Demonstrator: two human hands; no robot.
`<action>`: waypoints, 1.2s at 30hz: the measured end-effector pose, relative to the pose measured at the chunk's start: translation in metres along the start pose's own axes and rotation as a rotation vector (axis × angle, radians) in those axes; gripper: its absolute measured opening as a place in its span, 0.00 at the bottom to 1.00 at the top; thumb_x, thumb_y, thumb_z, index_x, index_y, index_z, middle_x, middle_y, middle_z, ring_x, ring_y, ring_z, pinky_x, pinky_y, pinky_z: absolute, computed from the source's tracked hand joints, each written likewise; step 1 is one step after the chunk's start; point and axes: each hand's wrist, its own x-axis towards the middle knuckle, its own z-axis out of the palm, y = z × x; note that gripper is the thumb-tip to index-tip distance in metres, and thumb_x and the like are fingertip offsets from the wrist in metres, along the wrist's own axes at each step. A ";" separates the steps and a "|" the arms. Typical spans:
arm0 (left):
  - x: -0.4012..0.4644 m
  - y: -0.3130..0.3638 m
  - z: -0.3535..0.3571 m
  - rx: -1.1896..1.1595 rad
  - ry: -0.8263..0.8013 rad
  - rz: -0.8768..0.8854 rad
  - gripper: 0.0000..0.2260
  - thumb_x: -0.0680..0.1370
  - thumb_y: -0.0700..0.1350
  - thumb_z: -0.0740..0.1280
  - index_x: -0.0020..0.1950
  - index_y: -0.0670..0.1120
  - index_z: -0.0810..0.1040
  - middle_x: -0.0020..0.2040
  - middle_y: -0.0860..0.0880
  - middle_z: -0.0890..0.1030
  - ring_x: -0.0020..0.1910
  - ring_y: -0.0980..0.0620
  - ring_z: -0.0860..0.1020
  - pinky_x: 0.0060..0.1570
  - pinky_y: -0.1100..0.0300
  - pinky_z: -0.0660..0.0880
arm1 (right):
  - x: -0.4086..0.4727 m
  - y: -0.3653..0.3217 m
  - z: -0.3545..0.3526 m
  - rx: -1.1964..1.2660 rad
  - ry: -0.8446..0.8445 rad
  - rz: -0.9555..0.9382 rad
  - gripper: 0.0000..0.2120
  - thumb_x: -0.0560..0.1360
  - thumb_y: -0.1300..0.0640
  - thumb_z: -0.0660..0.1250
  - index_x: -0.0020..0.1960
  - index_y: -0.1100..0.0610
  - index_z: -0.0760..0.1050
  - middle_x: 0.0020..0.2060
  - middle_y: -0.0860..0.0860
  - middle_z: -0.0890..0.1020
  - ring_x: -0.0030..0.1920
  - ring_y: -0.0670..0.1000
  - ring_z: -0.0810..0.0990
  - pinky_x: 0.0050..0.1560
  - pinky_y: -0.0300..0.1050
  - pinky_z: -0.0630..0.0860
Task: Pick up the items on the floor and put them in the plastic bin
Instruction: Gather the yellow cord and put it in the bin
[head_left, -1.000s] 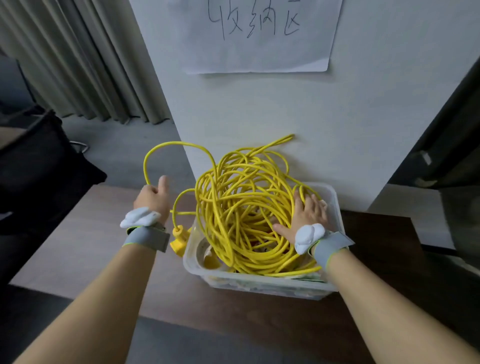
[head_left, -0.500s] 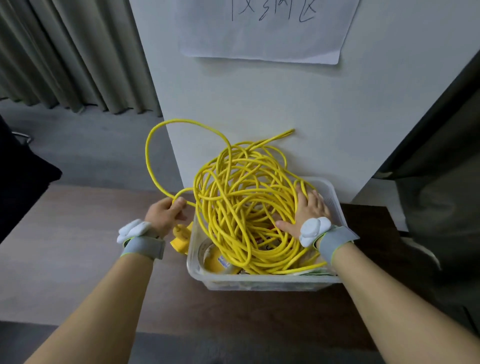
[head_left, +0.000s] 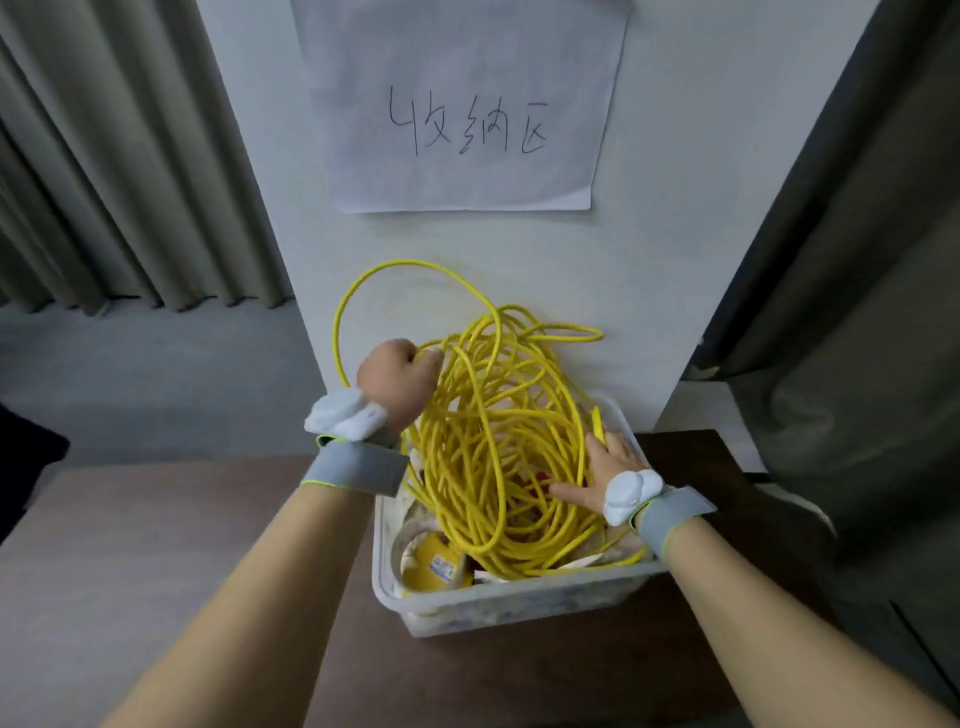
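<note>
While left hand (head_left: 397, 375) grips a cable (head_left: 498, 441) loop and right hand (head_left: 605, 470) lies flat on the coil, bin (head_left: 498, 605) sits on brown table (head_left: 156, 545) against white wall (head_left: 675, 260); paper sign (head_left: 457, 78) above, curtains (head_left: 104, 156) left.

left hand (head_left: 397, 375): has been raised from beside the left wall of the plastic bin (head_left: 509, 597) to above the bin's far-left corner, fingers curled round a strand of the yellow cable (head_left: 498, 447).
Cable loop: has been lifted from the left of the bin to stand over the pile, against the wall.
right hand (head_left: 608, 470): has been shifted along the pile toward the bin's right wall, fingers laid flat on the coils.
Yellow plug: no longer seen hanging outside the bin's left wall.
</note>
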 end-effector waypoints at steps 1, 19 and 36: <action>-0.005 0.012 0.011 -0.150 0.012 -0.082 0.18 0.74 0.52 0.62 0.32 0.39 0.74 0.30 0.39 0.76 0.36 0.39 0.76 0.41 0.53 0.72 | -0.003 0.005 -0.004 0.021 -0.014 0.008 0.47 0.70 0.33 0.63 0.77 0.54 0.47 0.77 0.57 0.51 0.77 0.58 0.51 0.75 0.53 0.56; -0.082 -0.038 0.087 0.342 0.128 -0.284 0.24 0.78 0.58 0.59 0.64 0.41 0.69 0.61 0.37 0.72 0.63 0.35 0.70 0.60 0.44 0.66 | 0.014 0.024 -0.028 0.245 -0.036 -0.139 0.37 0.74 0.42 0.64 0.76 0.56 0.54 0.74 0.57 0.57 0.74 0.59 0.60 0.72 0.53 0.61; -0.044 -0.063 0.063 0.048 0.277 -0.179 0.38 0.66 0.69 0.52 0.59 0.40 0.72 0.58 0.40 0.73 0.63 0.39 0.70 0.62 0.48 0.65 | 0.093 -0.030 -0.084 0.493 0.223 0.180 0.36 0.73 0.35 0.60 0.70 0.60 0.63 0.70 0.60 0.68 0.70 0.61 0.67 0.71 0.53 0.62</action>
